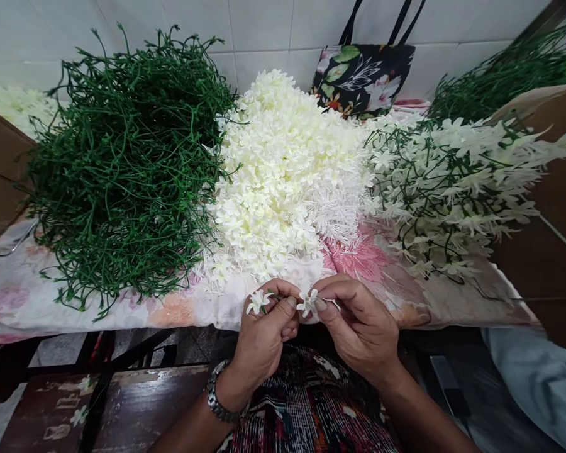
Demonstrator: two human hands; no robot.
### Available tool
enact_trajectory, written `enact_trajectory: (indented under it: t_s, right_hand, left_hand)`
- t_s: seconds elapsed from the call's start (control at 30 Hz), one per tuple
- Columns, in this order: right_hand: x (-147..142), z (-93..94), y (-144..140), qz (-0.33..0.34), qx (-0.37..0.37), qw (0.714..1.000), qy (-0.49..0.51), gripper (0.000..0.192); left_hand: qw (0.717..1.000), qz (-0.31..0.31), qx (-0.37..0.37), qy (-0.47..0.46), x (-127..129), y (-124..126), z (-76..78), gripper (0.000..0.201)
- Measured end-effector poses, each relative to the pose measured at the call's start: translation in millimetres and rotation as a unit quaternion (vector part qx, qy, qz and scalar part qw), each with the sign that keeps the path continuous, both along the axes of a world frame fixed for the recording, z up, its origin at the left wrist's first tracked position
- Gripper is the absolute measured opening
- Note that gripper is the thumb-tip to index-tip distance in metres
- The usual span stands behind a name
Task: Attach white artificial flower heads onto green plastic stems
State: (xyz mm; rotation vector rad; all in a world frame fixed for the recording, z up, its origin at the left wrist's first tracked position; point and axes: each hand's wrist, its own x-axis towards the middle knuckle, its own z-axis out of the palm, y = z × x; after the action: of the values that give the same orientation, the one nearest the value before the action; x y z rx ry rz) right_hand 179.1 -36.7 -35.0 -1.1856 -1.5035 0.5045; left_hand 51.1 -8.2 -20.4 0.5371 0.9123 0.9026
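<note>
Close together at the table's front edge, both my hands are closed in pinches. My left hand (268, 330), with a watch on its wrist, grips a green plastic flower stem, mostly hidden by the fingers; a white artificial flower (259, 302) shows on it. Between thumb and forefinger of my right hand (358, 321) is a second white flower (307, 303), its petals meeting the left fingertips. A thin pale strand sticks out by the right thumb. Just beyond my hands lies a heap of loose cream-white blossoms (278, 170).
Left of the blossoms rises a large pile of green plastic stems (127, 163). On the right lie flowered sprays (453, 182) beside a cardboard box (542, 251). White stamen strands (337, 204) rest on the floral cloth (202, 308). A floral bag (363, 78) leans at the tiled wall.
</note>
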Motion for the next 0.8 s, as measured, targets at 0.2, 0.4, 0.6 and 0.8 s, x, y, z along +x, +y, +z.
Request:
enact_trajectory:
  t_s: [0.2, 0.4, 0.6, 0.8]
  right_hand:
    - [-1.1, 1.6, -0.8, -0.01, 0.022, 0.999, -0.027, 0.015]
    - [-3.0, 4.0, 0.1, -0.031, 0.073, 0.991, -0.105, 0.018]
    - [-5.5, 2.8, 0.3, -0.023, 0.07, 0.992, -0.104, 0.016]
    - [-6.8, 3.9, -0.4, -0.007, 0.011, 0.999, -0.048, 0.011]
  left_hand:
    - [0.999, 0.002, 0.041, 0.019, -0.8, -1.1, -2.8, 0.027]
    - [0.999, -0.001, 0.044, 0.021, -1.6, -2.4, -5.2, 0.027]
    - [0.999, 0.005, 0.041, 0.018, -1.4, -3.3, -5.6, 0.027]
    - [0.998, 0.015, 0.051, 0.018, -1.3, -4.0, -8.2, 0.024]
